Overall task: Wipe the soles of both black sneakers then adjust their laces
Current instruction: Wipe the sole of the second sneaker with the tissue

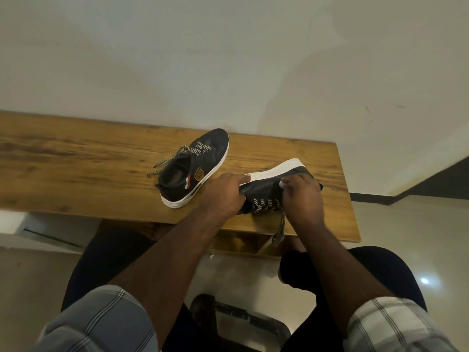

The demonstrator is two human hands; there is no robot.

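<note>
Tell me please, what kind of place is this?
Probably a room in a home or a plain indoor workspace. A wooden table stands against a bare pale wall, the floor is glossy tile, and one black sneaker rests on the table.

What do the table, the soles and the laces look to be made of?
Table: wood or wood-look laminate, with grain streaks and a satin sheen. Soles: smooth matte white, probably rubber or foam, ribbed at the heel. Laces: flat woven fabric in a black-and-white weave.

Single head view, looking forward and down (wide-angle) over wooden table (76, 158), close above both forearms.
</note>
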